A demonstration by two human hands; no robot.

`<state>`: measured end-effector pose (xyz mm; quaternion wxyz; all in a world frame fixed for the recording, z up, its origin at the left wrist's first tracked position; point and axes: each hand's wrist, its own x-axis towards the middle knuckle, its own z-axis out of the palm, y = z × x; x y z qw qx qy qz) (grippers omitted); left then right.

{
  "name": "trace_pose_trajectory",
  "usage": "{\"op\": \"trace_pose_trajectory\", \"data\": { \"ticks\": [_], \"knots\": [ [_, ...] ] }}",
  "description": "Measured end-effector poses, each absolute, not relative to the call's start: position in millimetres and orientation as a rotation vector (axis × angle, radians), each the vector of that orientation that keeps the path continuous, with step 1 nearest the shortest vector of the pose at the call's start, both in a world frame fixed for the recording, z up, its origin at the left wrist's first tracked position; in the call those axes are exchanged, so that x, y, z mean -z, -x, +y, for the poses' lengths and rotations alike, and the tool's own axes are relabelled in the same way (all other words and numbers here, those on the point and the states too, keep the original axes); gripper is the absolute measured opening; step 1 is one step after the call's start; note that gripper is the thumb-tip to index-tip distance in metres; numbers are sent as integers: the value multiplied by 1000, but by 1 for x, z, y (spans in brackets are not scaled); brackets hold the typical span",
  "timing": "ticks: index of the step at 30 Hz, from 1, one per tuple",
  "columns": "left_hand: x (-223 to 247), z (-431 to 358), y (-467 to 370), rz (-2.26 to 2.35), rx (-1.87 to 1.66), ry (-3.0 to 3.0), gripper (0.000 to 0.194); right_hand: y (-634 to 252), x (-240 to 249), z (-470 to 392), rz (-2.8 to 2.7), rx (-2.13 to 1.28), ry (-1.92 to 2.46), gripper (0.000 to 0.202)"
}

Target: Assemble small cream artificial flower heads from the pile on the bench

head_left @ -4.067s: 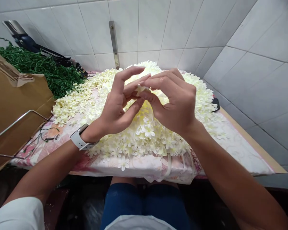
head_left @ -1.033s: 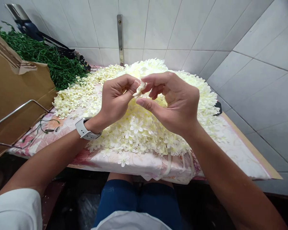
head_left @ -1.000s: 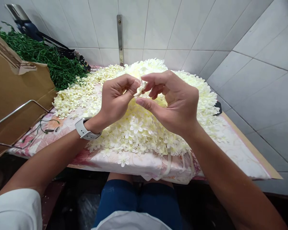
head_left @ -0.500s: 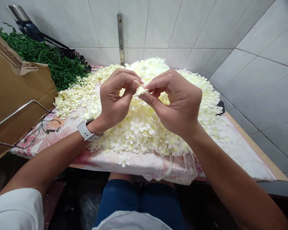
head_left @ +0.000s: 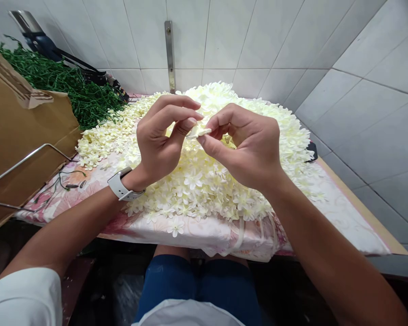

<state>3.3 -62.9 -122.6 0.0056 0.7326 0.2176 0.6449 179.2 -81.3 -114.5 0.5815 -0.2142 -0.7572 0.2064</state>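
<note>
A small cream artificial flower (head_left: 194, 132) is held up in front of me, over a large heap of loose white and cream artificial flowers (head_left: 200, 190). My right hand (head_left: 250, 147) pinches it between thumb and forefinger from the right. On the other side, my left hand (head_left: 163, 140) has its thumb and forefinger tips close together at the petals, while another finger is raised above them. Part of the flower is hidden by the fingertips. A white watch (head_left: 125, 185) is on my left wrist.
Smaller cream blossoms (head_left: 95, 147) lie at the left, below a pile of green plastic stems (head_left: 61, 86). A cardboard box (head_left: 27, 145) and a bent metal rod (head_left: 20, 165) stand at the left edge. A dark object (head_left: 312, 151) sits right of the heap, on the flower-patterned table cover (head_left: 340, 217).
My left fingers have loosened and spread a little, with one finger lifting. My right hand has shifted slightly left, still pinching the flower.
</note>
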Motion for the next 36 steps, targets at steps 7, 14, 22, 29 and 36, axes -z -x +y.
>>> {"op": "trace_pose_trajectory", "data": {
  "ticks": [7,14,22,29,36],
  "knots": [
    [120,-58,-6,570,-2056,-2088,18,-180,112,-84,-1773,-543,562,19],
    [114,-37,4,644,-1879,-1768,31,-181,113,-82,-1755,-495,541,19],
    [121,-25,12,756,-1821,-1707,35,-180,118,-79,-1621,-541,506,18],
    [118,-27,10,852,-1916,-1977,36,-181,118,-78,-1605,-600,492,16],
    [118,-50,5,819,-1866,-2335,37,-180,116,-77,-1536,-560,562,26]
  ]
}}
